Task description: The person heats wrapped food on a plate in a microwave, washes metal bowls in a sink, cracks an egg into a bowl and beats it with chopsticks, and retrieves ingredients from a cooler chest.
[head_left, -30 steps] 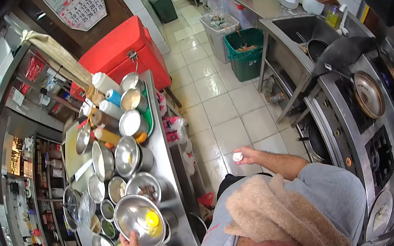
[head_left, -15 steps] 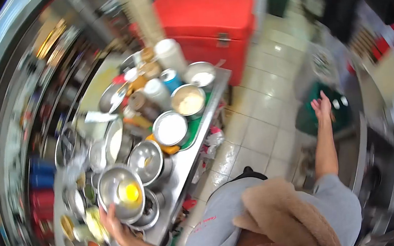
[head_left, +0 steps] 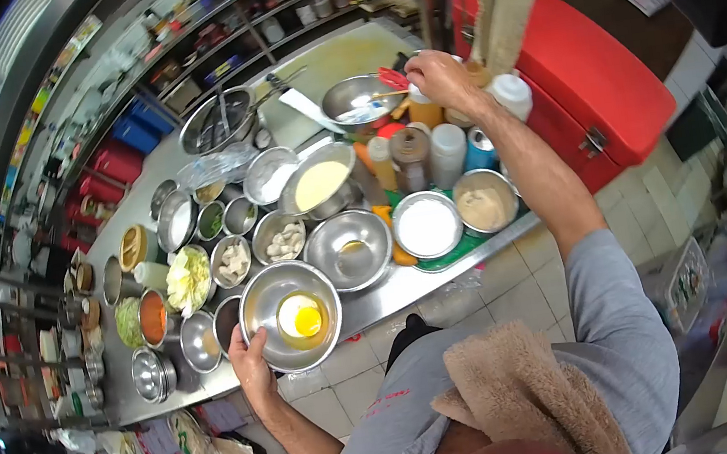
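Head view: the left hand [head_left: 253, 365] grips a metal bowl [head_left: 265, 300] by its rim, thumb over the edge, apparently keeping its raw egg [head_left: 305, 322] level at the counter's [head_left: 391, 297] near side. The right hand [head_left: 439, 79] reaches toward crowded bottles [head_left: 448, 156], fingers bent; I cannot tell whether they hold anything.

Left fingers [head_left: 257, 339] hold a steel bowl [head_left: 264, 302] of egg [head_left: 306, 321] — right fingers [head_left: 418, 66] are near the bottles [head_left: 448, 157].

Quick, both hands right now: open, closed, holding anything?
Left hand: closed on the side of the metal bowl with egg in it.
Right hand: at the squeeze bottles; whether it grips anything cannot be told.
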{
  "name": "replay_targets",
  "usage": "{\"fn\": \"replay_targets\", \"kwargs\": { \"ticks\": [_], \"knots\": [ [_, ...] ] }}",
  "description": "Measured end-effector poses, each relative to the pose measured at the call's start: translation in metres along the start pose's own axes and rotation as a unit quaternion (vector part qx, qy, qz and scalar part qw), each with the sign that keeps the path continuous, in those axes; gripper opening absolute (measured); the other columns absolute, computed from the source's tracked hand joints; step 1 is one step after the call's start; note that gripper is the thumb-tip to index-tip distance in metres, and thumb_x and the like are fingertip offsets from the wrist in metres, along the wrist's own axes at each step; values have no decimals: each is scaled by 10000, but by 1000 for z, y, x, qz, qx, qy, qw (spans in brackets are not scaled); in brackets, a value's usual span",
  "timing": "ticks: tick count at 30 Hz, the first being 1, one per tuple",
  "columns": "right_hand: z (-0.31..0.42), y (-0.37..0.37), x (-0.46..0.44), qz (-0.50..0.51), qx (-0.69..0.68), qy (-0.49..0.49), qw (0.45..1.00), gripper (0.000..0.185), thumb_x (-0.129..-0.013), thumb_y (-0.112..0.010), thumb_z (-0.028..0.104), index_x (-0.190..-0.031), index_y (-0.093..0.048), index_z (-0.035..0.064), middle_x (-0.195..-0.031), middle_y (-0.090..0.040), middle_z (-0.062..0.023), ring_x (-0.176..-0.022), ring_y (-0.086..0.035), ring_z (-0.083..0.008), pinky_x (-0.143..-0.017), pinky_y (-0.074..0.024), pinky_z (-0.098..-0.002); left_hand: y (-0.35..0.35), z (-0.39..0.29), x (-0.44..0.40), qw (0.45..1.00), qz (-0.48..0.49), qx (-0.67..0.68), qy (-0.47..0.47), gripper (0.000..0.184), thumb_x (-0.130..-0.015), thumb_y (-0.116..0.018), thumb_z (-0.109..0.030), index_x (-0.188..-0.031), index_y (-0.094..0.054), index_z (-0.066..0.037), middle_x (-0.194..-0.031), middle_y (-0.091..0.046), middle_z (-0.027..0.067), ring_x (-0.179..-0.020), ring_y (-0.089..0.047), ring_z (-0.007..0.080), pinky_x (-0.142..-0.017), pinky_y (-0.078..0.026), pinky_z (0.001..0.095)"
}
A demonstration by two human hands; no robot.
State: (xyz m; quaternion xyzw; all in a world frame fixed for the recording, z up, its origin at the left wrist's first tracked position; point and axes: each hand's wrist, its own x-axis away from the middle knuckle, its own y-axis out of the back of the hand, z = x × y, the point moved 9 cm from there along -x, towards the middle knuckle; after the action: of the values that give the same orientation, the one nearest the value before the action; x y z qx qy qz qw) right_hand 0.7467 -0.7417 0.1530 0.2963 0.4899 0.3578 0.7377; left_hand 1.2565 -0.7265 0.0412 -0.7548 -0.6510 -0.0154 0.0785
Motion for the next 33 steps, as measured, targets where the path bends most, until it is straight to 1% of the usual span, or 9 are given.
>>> {"fn": "replay_targets", "kwargs": {
  "ticks": [3, 9, 15, 22, 26, 28, 31, 32, 33],
  "knots": [
    [-15, -68, -43, 218, 241, -86, 942, 269, -756, -531, 227, -918, -657, 54, -1002, -628, -147, -958, -599, -287, -788, -477, -398, 17, -4, -1, 999, -29, 9, -9, 255, -785, -556, -13, -1037, -552, 23, -890, -617, 76, -761, -578, 118, -698, -450, 230],
    [-70, -140, -61, 415, 309, -152, 842, 302, -653, -677, 140, -948, -670, 79, -1007, -650, -91, -942, -620, -260, -761, -503, -394, 51, -5, 9, 994, -107, 9, -22, 258, -781, -571, -27, -1034, -555, 23, -883, -611, 62, -755, -565, 102, -688, -444, 224],
    [-70, -155, -61, 384, 321, -96, 860, 349, -622, -715, 138, -961, -664, 71, -1003, -642, -133, -937, -620, -267, -769, -507, -382, 69, 3, 21, 988, -148, 22, -36, 269, -770, -579, -27, -1032, -558, 27, -895, -611, 65, -766, -565, 108, -696, -445, 232],
    [-53, -134, -83, 379, 203, 14, 903, 210, -713, -583, 175, -878, -655, 66, -833, -648, -181, -777, -642, -292, -685, -496, -384, 56, 8, 56, 982, -177, 55, -40, 296, -777, -559, -16, -1069, -545, 29, -937, -612, 79, -813, -576, 128, -746, -447, 247],
    [-6, -72, -120, 162, -49, 139, 976, 219, -781, -508, 155, -921, -579, 2, -804, -616, -173, -778, -609, -289, -698, -477, -356, 43, 23, 82, 975, -204, 82, -37, 355, -771, -535, 3, -1124, -515, 39, -1002, -603, 107, -869, -583, 159, -797, -442, 271],
    [46, -43, -102, 178, -174, 117, 961, 252, -809, -490, 149, -1014, -542, 12, -884, -604, -154, -833, -588, -252, -750, -463, -329, 32, 35, 96, 970, -215, 113, -15, 404, -724, -514, 30, -1127, -490, 42, -979, -597, 104, -824, -595, 164, -727, -472, 264],
    [157, -28, -13, 247, -325, 276, 870, 236, -879, -457, 142, -1058, -532, 8, -979, -571, -125, -926, -537, -215, -833, -425, -323, 8, 44, 116, 967, -220, 126, -3, 425, -687, -493, 48, -1111, -466, 38, -901, -589, 100, -716, -594, 148, -567, -477, 242],
    [191, -26, 27, 264, -282, 345, 855, 245, -870, -463, 140, -1070, -540, 20, -977, -565, -131, -914, -543, -258, -842, -424, -346, 6, 56, 123, 961, -238, 140, 2, 431, -666, -477, 58, -1094, -443, 38, -842, -573, 97, -614, -581, 138, -434, -446, 227],
    [222, -21, 71, 294, -203, 421, 834, 246, -845, -472, 108, -1063, -556, 29, -924, -561, -140, -897, -540, -287, -839, -425, -355, -2, 59, 129, 960, -243, 138, 1, 431, -666, -477, 58, -1094, -443, 38, -842, -573, 97, -614, -581, 138, -434, -446, 227]
  ]
}}
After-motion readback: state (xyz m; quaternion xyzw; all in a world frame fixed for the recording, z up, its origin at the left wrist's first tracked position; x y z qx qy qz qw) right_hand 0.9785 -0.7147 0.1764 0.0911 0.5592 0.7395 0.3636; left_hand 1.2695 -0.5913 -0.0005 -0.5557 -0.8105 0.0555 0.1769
